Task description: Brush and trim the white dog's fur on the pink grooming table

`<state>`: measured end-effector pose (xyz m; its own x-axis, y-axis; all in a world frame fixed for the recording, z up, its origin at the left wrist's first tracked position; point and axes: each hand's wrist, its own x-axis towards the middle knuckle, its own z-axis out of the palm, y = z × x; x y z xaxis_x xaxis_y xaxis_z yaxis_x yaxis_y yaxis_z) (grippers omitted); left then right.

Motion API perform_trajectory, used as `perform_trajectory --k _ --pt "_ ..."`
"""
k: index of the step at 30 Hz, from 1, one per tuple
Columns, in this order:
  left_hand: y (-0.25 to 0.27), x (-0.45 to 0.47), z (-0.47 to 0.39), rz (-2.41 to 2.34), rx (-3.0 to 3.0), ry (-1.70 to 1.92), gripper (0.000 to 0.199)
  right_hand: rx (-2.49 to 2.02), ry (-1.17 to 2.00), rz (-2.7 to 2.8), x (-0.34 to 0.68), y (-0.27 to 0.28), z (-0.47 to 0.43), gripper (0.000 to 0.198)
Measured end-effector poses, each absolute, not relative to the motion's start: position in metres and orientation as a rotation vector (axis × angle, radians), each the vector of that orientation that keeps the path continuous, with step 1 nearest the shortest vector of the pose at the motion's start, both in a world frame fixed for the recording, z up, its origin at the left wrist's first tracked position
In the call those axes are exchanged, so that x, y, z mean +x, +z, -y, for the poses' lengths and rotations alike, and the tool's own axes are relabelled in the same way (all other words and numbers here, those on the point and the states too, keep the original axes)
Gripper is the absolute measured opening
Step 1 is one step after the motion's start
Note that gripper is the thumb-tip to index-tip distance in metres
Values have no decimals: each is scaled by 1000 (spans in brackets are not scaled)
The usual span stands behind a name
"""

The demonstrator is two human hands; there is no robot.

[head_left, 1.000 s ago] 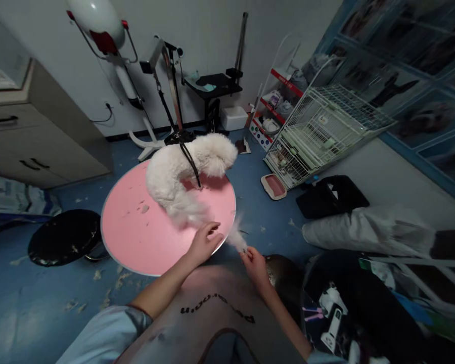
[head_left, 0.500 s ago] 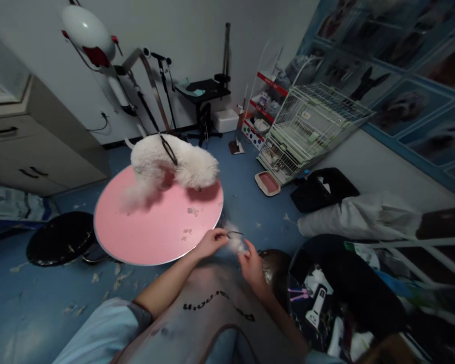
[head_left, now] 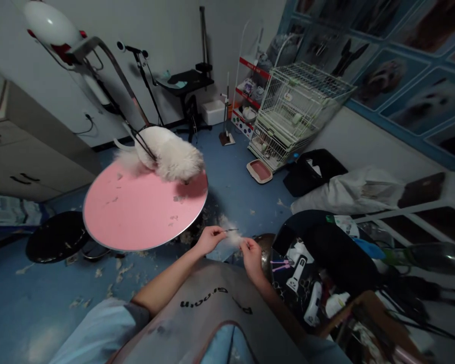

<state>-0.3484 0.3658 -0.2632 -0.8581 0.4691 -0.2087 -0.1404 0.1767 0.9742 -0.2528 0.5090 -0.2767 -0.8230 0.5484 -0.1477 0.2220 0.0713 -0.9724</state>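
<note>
The left hand [head_left: 209,239] pinches a thin dark metal comb [head_left: 230,230]. The right hand [head_left: 250,251] grips the white fluffy fur clump [head_left: 233,237] caught just past that pinch, so it pulls free.

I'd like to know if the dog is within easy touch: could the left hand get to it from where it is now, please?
Probably not without leaning. The left hand pinches a thin tool near the tuft of fur, off the near edge of the pink table; the dog stands at the far edge, nothing between.
</note>
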Motion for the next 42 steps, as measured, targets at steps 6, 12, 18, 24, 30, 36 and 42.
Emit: perform_trajectory --k 6,12,18,24,30,36,42 --pt "-273 -330 -374 -2075 288 1742 32 -844 1760 1936 -232 -291 -529 28" --pt "-273 -311 -377 -2226 271 1721 26 -847 1755 1877 -217 -300 -544 25" --pt "-269 -295 -376 -2431 541 1585 22 -546 1929 2120 -218 -284 -551 37" --pt "-273 -293 -377 -2372 534 1578 22 -363 1916 2415 -233 -273 -544 27" --pt "-274 -295 -373 -2193 244 1735 27 -734 2029 2053 -232 -290 -542 32" --pt "-275 -303 -360 -2151 -4 1905 30 -883 1986 1914 -220 -323 -558 39" --pt "-280 -308 -346 -2123 -2 1918 33 -788 1645 2212 -241 -318 -583 76"
